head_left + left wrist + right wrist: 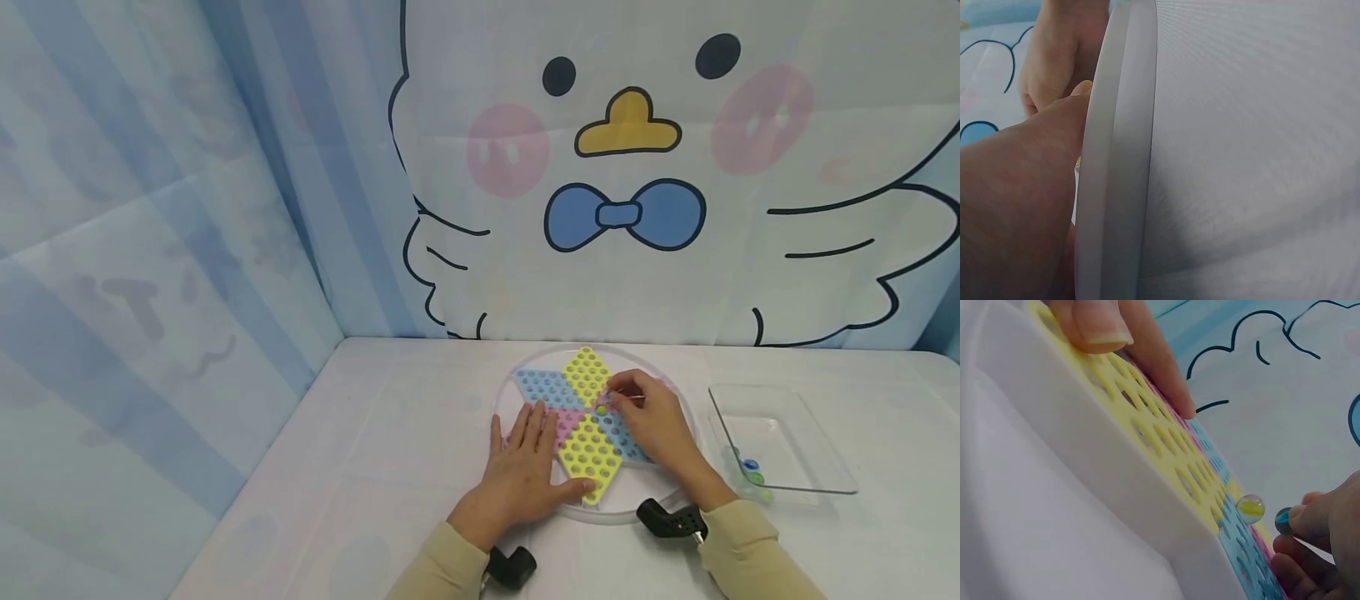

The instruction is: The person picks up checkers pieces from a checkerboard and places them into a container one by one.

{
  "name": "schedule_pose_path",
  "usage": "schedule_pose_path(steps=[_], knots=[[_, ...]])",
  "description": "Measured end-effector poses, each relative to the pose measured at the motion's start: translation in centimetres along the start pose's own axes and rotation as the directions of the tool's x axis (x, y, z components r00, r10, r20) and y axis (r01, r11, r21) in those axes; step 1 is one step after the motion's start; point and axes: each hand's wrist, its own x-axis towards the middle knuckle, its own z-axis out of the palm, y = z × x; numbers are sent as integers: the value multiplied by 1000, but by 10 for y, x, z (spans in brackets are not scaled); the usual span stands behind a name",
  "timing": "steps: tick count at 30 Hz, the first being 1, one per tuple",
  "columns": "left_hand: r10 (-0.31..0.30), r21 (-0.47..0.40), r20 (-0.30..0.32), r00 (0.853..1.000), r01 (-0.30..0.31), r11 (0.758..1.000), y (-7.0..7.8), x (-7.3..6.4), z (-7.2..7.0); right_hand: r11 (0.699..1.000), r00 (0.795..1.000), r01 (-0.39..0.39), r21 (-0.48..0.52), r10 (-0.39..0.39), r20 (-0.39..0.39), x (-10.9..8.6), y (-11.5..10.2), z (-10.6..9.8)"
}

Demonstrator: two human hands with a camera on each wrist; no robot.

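Note:
A round Chinese checkers board (581, 450) with yellow, blue and pink perforated sections lies on the table. My left hand (517, 475) rests on its near left side, fingers spread and thumb on the near yellow section. Over the board's right side, my right hand (652, 421) pinches a blue marble (1282, 519) between thumb and fingers. A clear marble with a yellow swirl (1250, 509) sits on the board close to those fingertips. In the left wrist view, the board's pale rim (1110, 156) hides most of its top.
To the right of the board stands a clear rectangular container (780, 442). Blue and green marbles (753, 472) show at its near left corner. A curtain (622, 275) with a cartoon print hangs behind the white table (360, 483).

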Motion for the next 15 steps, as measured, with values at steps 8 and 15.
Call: schedule_pose_path(steps=[8,15], knots=[[-1,-6,-4,1000,1,1000,1,0,0,1000,1000,-2,16,2,-8,-2,-4,-5],[-2,-8,-5,1000,2,1000,0,1,2,1000,1000,-10,29,10,-9,-3,-7,-9]])
